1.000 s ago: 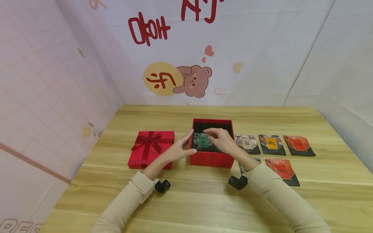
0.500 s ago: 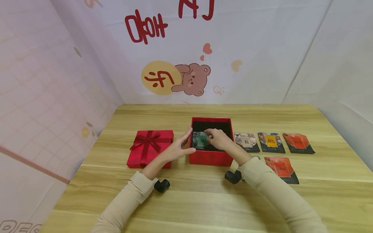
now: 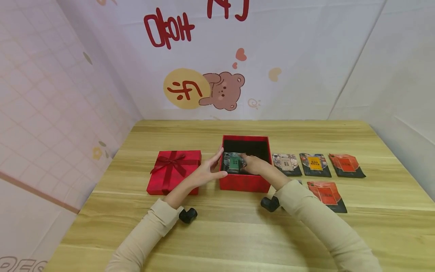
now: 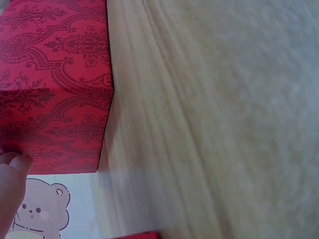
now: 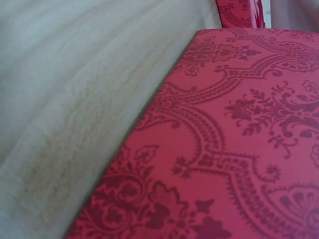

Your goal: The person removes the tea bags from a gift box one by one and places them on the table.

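Observation:
A red patterned gift box [image 3: 244,184] with a black interior stands lidless at mid-table. Inside its left part is a dark sachet [image 3: 234,163] with a green label. My right hand [image 3: 255,165] reaches into the box and pinches the sachet's right edge; the fingertips are partly hidden. Along the box's left side rests my left hand [image 3: 208,173], fingers extended and thumb spread near the front corner. In the left wrist view, fingertips [image 4: 20,163] touch the box wall [image 4: 60,124]. Only the box's outer wall [image 5: 239,139] fills much of the right wrist view.
Left of the box lies its red lid [image 3: 175,172] with a ribbon bow. To the right lie a cream-labelled sachet [image 3: 286,164], a yellow-labelled sachet [image 3: 315,164] and red sachets [image 3: 346,165]; another is mostly hidden under the right sleeve [image 3: 299,196].
My right hand has moved lower into the box, along the green-labelled sachet's right edge. The left hand stays at the box's left side. The head view has shifted slightly.

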Available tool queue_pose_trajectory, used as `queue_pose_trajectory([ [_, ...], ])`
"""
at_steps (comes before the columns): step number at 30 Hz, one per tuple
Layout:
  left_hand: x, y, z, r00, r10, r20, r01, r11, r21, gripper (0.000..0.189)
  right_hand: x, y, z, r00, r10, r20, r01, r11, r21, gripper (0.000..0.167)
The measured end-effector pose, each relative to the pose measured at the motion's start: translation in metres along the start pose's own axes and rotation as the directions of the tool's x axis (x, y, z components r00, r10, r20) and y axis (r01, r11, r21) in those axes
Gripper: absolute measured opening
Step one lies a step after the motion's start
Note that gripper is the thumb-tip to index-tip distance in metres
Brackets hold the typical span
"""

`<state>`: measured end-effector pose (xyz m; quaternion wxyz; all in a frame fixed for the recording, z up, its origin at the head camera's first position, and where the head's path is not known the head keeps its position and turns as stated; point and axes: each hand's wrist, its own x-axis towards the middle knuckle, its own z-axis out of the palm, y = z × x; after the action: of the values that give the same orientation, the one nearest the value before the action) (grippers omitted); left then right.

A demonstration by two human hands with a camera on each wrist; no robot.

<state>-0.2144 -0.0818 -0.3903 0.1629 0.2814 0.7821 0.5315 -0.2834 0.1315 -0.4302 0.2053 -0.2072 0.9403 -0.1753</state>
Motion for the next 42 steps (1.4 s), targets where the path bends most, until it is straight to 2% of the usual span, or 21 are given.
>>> queue_pose_trajectory([
  [2, 0.000, 0.001, 0.000, 1.000, 0.000, 0.000, 0.000, 1.000, 0.001, 0.078, 0.006, 0.007, 0.004, 1.000, -0.015, 0.022, 0.015, 1.000, -0.002, 0.067],
  [5, 0.000, 0.001, 0.000, 1.000, 0.003, -0.003, -0.003, 1.000, -0.003, 0.078, 0.003, 0.002, 0.000, 0.998, 0.018, 0.057, -0.020, 0.999, 0.035, 0.066],
  [6, 0.000, 0.001, 0.000, 1.000, 0.003, -0.004, -0.003, 1.000, -0.005, 0.078, -0.001, -0.004, -0.003, 0.995, 0.051, 0.081, -0.055, 0.997, 0.052, 0.065],
  [8, 0.000, 0.001, 0.000, 1.000, 0.005, -0.005, -0.005, 1.000, -0.008, 0.078, 0.000, -0.004, -0.003, 0.995, 0.054, 0.086, -0.059, 0.997, 0.055, 0.064],
  [9, 0.000, 0.001, 0.000, 1.000, 0.003, -0.007, -0.003, 1.000, -0.006, 0.078, -0.003, -0.006, -0.003, 0.996, 0.040, 0.081, -0.045, 0.998, 0.054, 0.063],
  [11, 0.000, 0.000, 0.001, 1.000, 0.000, -0.007, 0.000, 1.000, -0.002, 0.078, 0.012, 0.014, 0.009, 0.998, -0.030, 0.053, 0.028, 0.999, 0.037, 0.061],
  [14, 0.000, 0.000, 0.001, 1.000, 0.001, -0.002, -0.001, 1.000, -0.016, 0.078, 0.019, 0.023, 0.014, 0.997, -0.056, 0.061, 0.054, 0.998, 0.041, 0.063],
  [16, 0.000, -0.001, 0.001, 1.000, 0.001, 0.002, -0.001, 1.000, -0.029, 0.078, 0.018, 0.020, 0.012, 0.997, -0.041, 0.070, 0.036, 0.998, 0.060, 0.061],
  [18, 0.000, 0.000, 0.001, 1.000, 0.002, 0.003, -0.002, 0.999, -0.041, 0.078, -0.001, -0.003, 0.000, 0.995, 0.013, 0.100, -0.022, 0.996, 0.087, 0.060],
  [22, 0.000, 0.001, 0.001, 1.000, -0.005, 0.001, 0.005, 0.999, -0.037, 0.078, -0.025, -0.025, -0.014, 0.996, 0.016, 0.083, -0.025, 0.994, 0.107, 0.055],
  [26, 0.000, 0.002, 0.001, 1.000, -0.012, 0.000, 0.012, 1.000, -0.023, 0.078, -0.034, -0.030, -0.019, 0.999, 0.012, 0.043, -0.019, 0.988, 0.151, 0.051],
  [37, 0.000, 0.003, 0.001, 1.000, -0.010, 0.004, 0.010, 1.000, -0.018, 0.077, -0.030, -0.024, -0.018, 0.992, 0.018, -0.122, 0.019, 0.955, 0.297, 0.043],
  [42, -0.001, 0.003, 0.002, 1.000, -0.010, 0.005, 0.010, 0.999, -0.033, 0.077, -0.030, -0.023, -0.018, 0.989, 0.023, -0.144, 0.028, 0.939, 0.344, 0.039],
])
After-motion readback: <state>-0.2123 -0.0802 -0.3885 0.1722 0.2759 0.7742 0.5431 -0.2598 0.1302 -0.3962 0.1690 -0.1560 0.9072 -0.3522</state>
